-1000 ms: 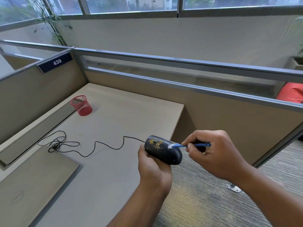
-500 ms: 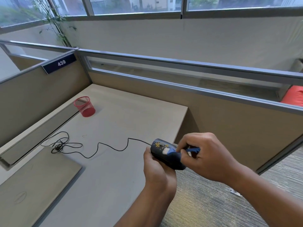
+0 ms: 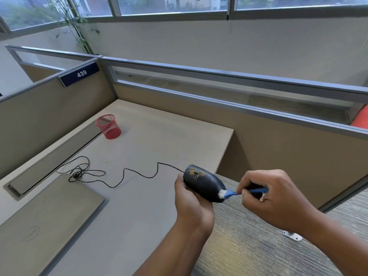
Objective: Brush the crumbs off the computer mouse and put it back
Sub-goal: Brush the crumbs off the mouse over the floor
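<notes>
My left hand (image 3: 192, 204) grips a black wired computer mouse (image 3: 203, 183) from below, holding it just past the desk's right edge, above the carpet. Yellow crumbs (image 3: 196, 173) cling to the mouse's front end near the wheel. My right hand (image 3: 272, 198) pinches a small blue brush (image 3: 235, 194); its white bristles touch the rear end of the mouse. The mouse's black cable (image 3: 123, 176) snakes left across the desk (image 3: 159, 140) to a loose coil.
A closed grey laptop (image 3: 39, 220) lies at the desk's near left. A red mesh cup (image 3: 108, 126) stands at the back left beside a cable slot. Beige partition walls enclose the desk behind and to the left. Grey carpet (image 3: 258, 246) lies to the right.
The brush has swept back from the crumbs near the wheel to the mouse's rear end, my right hand drawing away to the right. The left hand keeps holding the mouse.
</notes>
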{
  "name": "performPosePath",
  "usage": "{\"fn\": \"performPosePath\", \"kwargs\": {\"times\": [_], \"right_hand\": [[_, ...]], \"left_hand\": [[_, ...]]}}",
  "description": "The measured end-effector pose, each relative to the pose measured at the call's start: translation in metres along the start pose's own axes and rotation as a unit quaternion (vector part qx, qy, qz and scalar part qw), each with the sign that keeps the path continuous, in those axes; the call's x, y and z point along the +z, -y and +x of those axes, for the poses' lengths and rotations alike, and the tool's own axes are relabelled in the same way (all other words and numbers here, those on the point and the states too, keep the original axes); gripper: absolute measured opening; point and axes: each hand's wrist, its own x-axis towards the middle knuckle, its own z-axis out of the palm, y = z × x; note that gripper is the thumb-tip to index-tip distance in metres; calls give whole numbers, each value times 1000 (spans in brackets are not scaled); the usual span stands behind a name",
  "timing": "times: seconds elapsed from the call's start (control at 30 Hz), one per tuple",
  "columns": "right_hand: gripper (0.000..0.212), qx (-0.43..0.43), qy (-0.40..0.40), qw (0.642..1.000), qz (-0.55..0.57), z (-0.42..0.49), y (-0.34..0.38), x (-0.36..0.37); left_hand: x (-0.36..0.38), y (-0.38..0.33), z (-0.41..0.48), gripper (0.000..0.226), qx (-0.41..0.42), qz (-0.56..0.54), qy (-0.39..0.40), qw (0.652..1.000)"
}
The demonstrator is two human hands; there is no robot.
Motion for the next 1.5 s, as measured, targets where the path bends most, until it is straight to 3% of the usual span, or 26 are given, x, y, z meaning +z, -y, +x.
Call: {"fn": "performPosePath", "kwargs": {"times": [0.2, 0.4, 0.5, 0.67, 0.93, 1.07, 1.23, 1.5], "right_hand": [[13, -10, -32, 999, 36, 16, 10, 4], [16, 31, 6, 1000, -2, 5, 2, 1], [21, 42, -19, 999, 18, 10, 2, -7], [13, 22, -30, 999, 39, 44, 19, 8], [16, 12, 29, 999, -32, 38, 21, 17], [13, 18, 18, 996, -86, 19, 7, -4], [13, 36, -33, 999, -5, 24, 6, -6], [13, 40, 12, 999, 2, 8, 5, 7]], "left_hand": [[-2, 7, 0, 56, -17, 8, 12, 1000], [-2, 7, 0, 54, -19, 13, 10, 1000], [-7, 7, 0, 54, -16, 12, 2, 1000], [-7, 13, -3, 57, -15, 23, 21, 999], [-7, 9, -2, 57, -29, 20, 30, 999], [-5, 2, 2, 58, -20, 7, 7, 1000], [-2, 0, 4, 58, -17, 0, 6, 1000], [-2, 4, 1, 57, -25, -10, 9, 1000]]}}
